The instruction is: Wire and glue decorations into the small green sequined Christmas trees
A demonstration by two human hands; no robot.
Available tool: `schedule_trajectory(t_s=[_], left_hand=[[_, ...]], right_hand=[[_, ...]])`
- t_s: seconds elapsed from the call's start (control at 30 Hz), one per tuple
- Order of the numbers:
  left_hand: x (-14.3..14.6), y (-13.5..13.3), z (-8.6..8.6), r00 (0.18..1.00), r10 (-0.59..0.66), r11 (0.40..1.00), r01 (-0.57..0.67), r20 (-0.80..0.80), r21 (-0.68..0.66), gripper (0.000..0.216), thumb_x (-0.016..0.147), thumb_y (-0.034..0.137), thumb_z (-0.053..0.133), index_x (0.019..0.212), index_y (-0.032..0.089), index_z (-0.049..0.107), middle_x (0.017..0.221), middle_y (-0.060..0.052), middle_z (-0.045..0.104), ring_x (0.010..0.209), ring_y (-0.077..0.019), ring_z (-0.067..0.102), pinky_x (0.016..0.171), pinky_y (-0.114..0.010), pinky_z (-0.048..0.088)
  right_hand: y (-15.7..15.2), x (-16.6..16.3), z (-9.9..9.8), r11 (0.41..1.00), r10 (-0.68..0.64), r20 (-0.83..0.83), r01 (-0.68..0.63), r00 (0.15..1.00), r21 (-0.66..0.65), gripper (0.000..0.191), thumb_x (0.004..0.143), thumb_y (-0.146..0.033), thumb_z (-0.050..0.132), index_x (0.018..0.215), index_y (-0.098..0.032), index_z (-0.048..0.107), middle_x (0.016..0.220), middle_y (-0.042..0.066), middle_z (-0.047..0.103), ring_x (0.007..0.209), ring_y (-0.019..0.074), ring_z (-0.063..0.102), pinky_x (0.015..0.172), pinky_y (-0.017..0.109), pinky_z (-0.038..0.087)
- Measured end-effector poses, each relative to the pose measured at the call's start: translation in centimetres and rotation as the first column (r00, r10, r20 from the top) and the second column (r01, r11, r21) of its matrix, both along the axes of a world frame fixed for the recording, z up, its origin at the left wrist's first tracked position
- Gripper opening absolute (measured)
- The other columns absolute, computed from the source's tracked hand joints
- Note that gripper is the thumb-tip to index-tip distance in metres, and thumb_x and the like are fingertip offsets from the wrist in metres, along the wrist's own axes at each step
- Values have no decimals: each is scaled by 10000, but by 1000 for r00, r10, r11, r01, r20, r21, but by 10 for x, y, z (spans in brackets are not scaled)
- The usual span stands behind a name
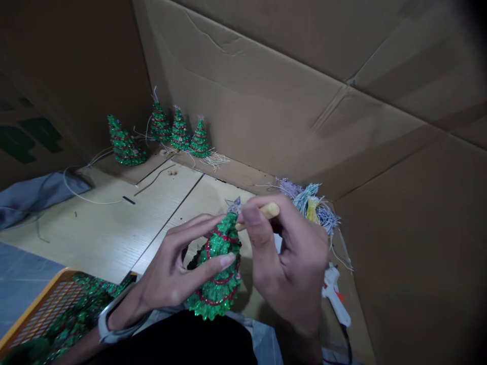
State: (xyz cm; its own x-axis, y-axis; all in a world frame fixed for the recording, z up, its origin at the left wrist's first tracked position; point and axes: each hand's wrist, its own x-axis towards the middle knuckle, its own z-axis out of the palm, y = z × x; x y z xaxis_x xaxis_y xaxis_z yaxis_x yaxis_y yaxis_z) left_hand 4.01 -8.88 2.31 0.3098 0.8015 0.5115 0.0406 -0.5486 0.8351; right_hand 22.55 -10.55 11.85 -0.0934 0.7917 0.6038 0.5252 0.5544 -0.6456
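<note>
My left hand [178,268] is wrapped round a small green glitter Christmas tree [218,268] with red trim, held tilted above the wooden table [102,223]. A clear star [233,204] sits at the tree's tip. My right hand [289,258] pinches a thin pale wooden stick [262,213], whose end touches the tree just below the star. A light band is on my left wrist.
Several finished little trees [178,131] with loose wires stand at the back against cardboard walls [289,96]. A bundle of thin coloured wires [314,205] lies beyond my right hand, a white glue gun [335,296] to its right. An orange basket [41,314] of green tree pieces sits lower left.
</note>
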Motion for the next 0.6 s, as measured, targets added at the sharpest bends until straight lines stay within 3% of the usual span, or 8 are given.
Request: schedule_trajectory(t_s=[0.2,0.4,0.6], left_hand=[[2,0,-2,999,9,1000,-9,45,-2,695,927,219,856,1562,419,658,1409,-46,790,1196,-278,778,1020,-434,655],[5,-1,-2,994,90,993,-86,58,-75,551,929,315,847,1469,361,747,1357,-77,808,1190,-314,773,1016,-498,663],[3,-1,-2,997,76,996,-76,7,-47,621,946,231,827,1533,381,692,1431,-63,776,1256,-294,751,1068,-474,639]], right_hand=[[3,-1,-6,996,46,-29,-48,999,-71,134,1118,-279,636,997,-242,679,829,-66,715,669,80,648,652,236,546],[4,1,-15,992,129,30,-128,991,-19,71,1109,-265,648,1051,-255,688,919,-36,739,770,123,684,751,274,600],[7,0,-17,997,78,30,-77,996,-29,99,1124,-274,622,1037,-247,662,900,-48,737,760,104,702,734,252,586]])
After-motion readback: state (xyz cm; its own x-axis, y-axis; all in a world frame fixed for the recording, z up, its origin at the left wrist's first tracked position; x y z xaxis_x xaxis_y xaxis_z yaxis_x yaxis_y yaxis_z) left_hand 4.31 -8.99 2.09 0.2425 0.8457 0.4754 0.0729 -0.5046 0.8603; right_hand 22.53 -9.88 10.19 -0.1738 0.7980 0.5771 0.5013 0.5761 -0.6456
